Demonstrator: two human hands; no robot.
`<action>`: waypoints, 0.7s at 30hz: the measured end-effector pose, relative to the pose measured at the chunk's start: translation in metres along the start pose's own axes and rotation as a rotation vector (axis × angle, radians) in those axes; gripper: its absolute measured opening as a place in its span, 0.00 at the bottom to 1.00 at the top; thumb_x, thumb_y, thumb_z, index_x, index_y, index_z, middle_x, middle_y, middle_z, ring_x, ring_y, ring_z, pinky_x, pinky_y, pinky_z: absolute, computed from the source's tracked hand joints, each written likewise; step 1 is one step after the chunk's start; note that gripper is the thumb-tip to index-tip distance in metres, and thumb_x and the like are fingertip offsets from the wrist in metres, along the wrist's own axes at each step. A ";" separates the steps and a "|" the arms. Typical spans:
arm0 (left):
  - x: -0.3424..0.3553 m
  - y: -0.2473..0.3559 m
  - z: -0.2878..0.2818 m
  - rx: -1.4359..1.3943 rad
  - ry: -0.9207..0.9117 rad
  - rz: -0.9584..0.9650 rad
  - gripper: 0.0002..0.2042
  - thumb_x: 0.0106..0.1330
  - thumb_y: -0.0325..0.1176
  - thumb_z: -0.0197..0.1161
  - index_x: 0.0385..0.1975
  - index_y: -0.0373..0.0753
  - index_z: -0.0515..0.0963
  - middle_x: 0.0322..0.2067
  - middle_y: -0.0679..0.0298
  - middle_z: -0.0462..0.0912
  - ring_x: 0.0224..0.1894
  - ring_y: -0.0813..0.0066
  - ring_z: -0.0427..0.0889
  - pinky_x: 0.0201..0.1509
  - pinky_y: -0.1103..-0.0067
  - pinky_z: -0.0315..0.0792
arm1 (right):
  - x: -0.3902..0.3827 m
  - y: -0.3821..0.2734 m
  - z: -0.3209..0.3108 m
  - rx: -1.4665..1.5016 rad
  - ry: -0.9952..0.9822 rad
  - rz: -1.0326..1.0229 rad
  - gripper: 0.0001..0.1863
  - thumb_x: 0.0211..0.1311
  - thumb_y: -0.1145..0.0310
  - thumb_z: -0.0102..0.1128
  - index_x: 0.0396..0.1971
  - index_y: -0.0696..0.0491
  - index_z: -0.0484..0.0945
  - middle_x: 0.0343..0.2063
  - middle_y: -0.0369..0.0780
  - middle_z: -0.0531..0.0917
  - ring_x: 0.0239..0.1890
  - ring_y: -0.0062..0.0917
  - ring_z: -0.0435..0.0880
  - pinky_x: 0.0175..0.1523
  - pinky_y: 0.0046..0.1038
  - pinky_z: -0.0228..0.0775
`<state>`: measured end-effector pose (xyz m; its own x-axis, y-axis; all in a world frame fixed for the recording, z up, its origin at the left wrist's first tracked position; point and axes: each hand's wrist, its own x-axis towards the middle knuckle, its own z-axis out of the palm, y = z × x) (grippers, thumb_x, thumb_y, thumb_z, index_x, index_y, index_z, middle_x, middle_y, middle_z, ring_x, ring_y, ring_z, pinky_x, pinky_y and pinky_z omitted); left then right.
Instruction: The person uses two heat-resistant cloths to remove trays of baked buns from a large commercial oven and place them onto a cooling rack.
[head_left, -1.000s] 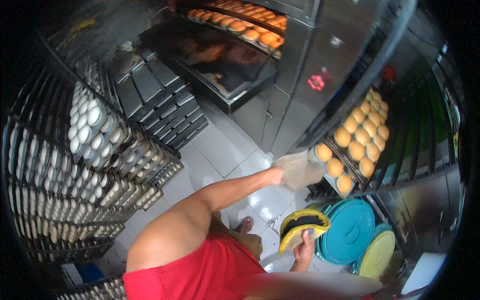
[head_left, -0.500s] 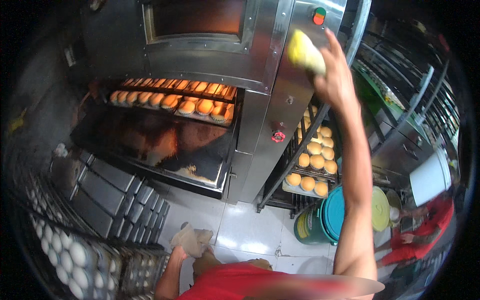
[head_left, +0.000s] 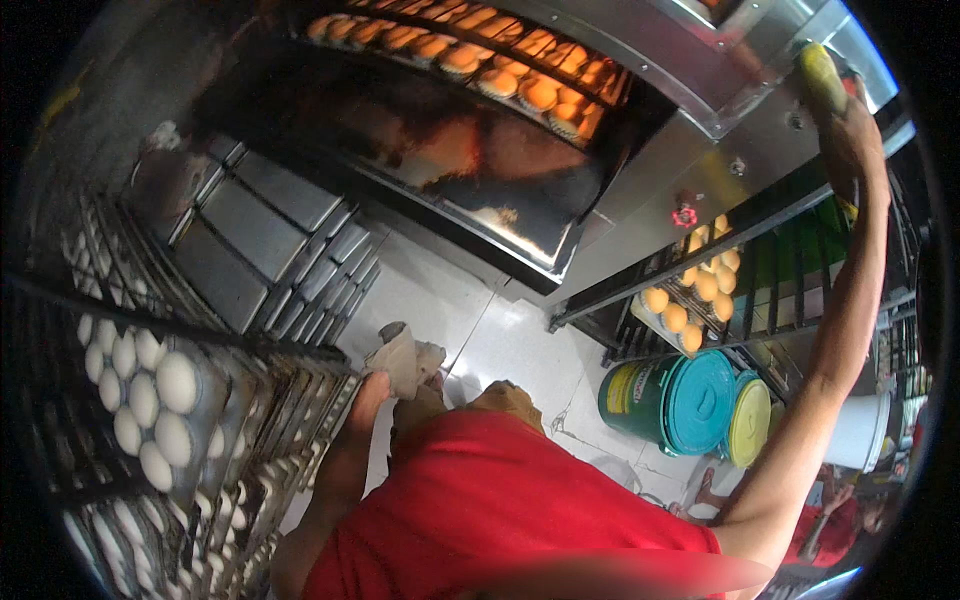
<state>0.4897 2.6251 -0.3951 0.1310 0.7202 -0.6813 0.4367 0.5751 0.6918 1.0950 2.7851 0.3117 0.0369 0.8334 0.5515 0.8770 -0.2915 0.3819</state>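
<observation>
My right arm stretches up to the oven's front panel (head_left: 655,165), and my right hand (head_left: 852,135) grips a folded yellow cloth (head_left: 822,78) close to the panel's upper end. Its fingertips are partly hidden. Low on the left, my left hand (head_left: 374,390) is closed on a crumpled grey-brown cloth (head_left: 404,362). In front of me the oven chamber stands uncovered, with rows of golden buns (head_left: 470,62) glowing at its back. A dark, scorched deck (head_left: 440,150) lies before them.
A red valve knob (head_left: 684,216) juts from the panel. At right, a rack (head_left: 650,275) holds baked buns above lidded teal (head_left: 700,400) and yellow (head_left: 750,425) buckets. Stacked metal pans (head_left: 260,225) and trays of white oval pieces (head_left: 145,400) crowd the left. Another person (head_left: 835,525) is at lower right.
The view has swung, bringing the oven deck and the racks on the left nearer. My right hand has moved from beside the red-green button, out to the right with the yellow cloth. My left still holds its cloth.
</observation>
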 end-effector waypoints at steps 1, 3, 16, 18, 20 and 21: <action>-0.001 -0.004 0.004 0.001 0.004 0.003 0.21 0.54 0.36 0.57 0.50 0.43 0.75 0.49 0.56 0.79 0.50 0.57 0.80 0.52 0.60 0.75 | -0.001 -0.005 -0.009 0.010 0.017 0.031 0.24 0.64 0.55 0.50 0.53 0.56 0.73 0.54 0.52 0.74 0.54 0.45 0.75 0.57 0.36 0.65; -0.012 -0.021 0.012 0.009 0.030 -0.017 0.21 0.53 0.36 0.57 0.50 0.43 0.75 0.49 0.56 0.79 0.50 0.57 0.80 0.52 0.61 0.75 | -0.011 -0.028 -0.020 0.161 0.071 0.044 0.24 0.64 0.57 0.50 0.54 0.57 0.73 0.53 0.51 0.76 0.55 0.42 0.75 0.58 0.34 0.65; -0.164 -0.148 0.096 0.039 0.547 -0.189 0.23 0.49 0.37 0.61 0.50 0.44 0.76 0.48 0.57 0.80 0.49 0.58 0.80 0.51 0.63 0.76 | -0.238 -0.382 0.164 0.891 -0.130 -0.821 0.43 0.44 0.76 0.62 0.64 0.65 0.55 0.67 0.53 0.57 0.71 0.45 0.50 0.75 0.38 0.39; -0.231 -0.207 0.144 0.014 0.630 -0.378 0.24 0.49 0.38 0.61 0.49 0.44 0.76 0.48 0.57 0.80 0.49 0.58 0.81 0.51 0.63 0.76 | -0.242 -0.391 0.156 0.816 -0.115 -0.817 0.44 0.45 0.75 0.63 0.65 0.65 0.54 0.68 0.52 0.53 0.71 0.45 0.48 0.75 0.38 0.38; -0.295 -0.256 0.206 -0.031 0.681 -0.566 0.24 0.48 0.38 0.62 0.49 0.44 0.76 0.48 0.57 0.81 0.49 0.58 0.81 0.51 0.63 0.76 | -0.245 -0.396 0.141 0.776 -0.037 -0.888 0.48 0.41 0.76 0.68 0.66 0.61 0.54 0.69 0.49 0.53 0.71 0.44 0.49 0.74 0.38 0.43; -0.325 -0.275 0.233 -0.054 0.691 -0.646 0.24 0.48 0.38 0.62 0.49 0.44 0.76 0.48 0.57 0.81 0.49 0.58 0.81 0.50 0.64 0.76 | -0.252 -0.395 0.134 0.815 -0.019 -0.900 0.48 0.40 0.77 0.68 0.66 0.57 0.55 0.70 0.45 0.53 0.71 0.43 0.50 0.74 0.37 0.45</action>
<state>0.5345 2.1426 -0.4201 -0.6854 0.3167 -0.6557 0.1968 0.9475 0.2519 0.8034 2.7527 -0.0775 -0.7398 0.5942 0.3156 0.6362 0.7705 0.0405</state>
